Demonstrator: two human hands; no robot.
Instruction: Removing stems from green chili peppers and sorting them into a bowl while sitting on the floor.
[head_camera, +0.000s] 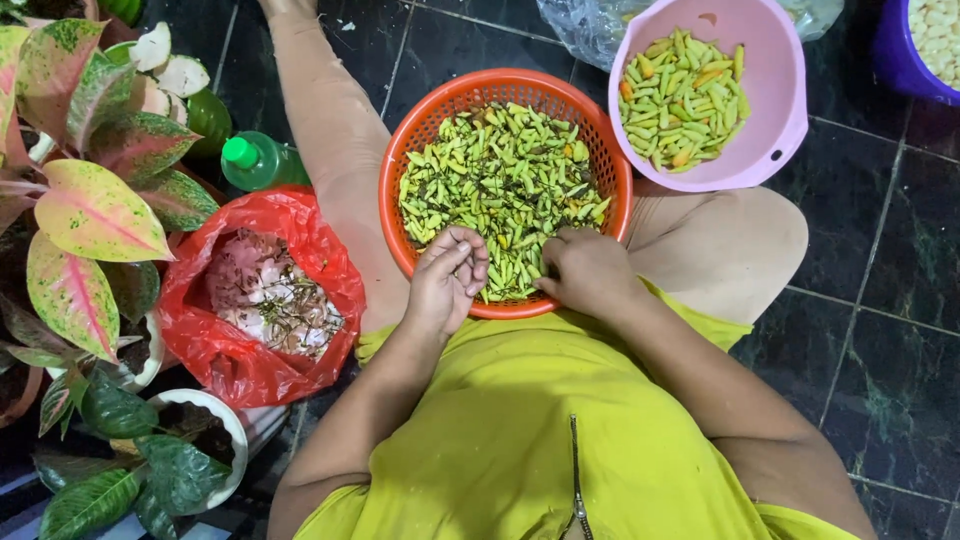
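Two bare hands work at the near rim of an orange basket (420, 130) that rests on the person's lap, above a yellow-green garment (520, 420). The surface underneath is a floor (880, 330) of dark, glossy tiles veined with green and crossed by pale grout lines; the person sits on it with one leg stretched out towards the top of the view and the other folded under the pink bowl (775, 120).

The basket holds a heap of small green chillies (505, 170), some yellowish, mixed with darker stem bits. The left hand (447, 283) sits at the basket's lower edge, its grip curled in, fingertips pinched together over the chillies (it seems to nip one between thumb and fingers, though the piece is too small to be sure). The right hand (588, 272) lies just beside it, knuckles up, its grip clenched downward onto the heap; what it grasps is hidden under the fingers.

The pink bowl, touching the basket's far right rim, holds cleaner chillies, green with a few orange. At the left, a red plastic bag (200, 310) lies open on the floor with pale pinkish bulbs and papery skins inside. Beside it stand potted plants with pink-and-green leaves (90, 210) and a green bottle (255, 160).
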